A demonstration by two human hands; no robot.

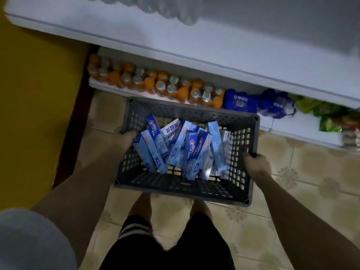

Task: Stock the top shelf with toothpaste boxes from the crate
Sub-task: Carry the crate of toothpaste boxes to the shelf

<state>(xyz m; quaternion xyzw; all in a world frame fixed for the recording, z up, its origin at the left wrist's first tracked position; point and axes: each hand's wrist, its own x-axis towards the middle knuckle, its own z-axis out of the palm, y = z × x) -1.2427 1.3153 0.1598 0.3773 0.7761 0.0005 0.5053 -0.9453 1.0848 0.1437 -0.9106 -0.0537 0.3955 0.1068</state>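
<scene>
While both hands, left hand (127, 138) and right hand (257, 165), hold the crate (175, 189) rims, toothpaste boxes (191, 151) await; next, set crate down below the shelf (175, 45)

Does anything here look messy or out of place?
Only the toothpaste boxes: they lie jumbled in the grey crate, leaning at mixed angles. The left hand and right hand hold the crate's sides. Nothing looks spilled or damaged.
</scene>
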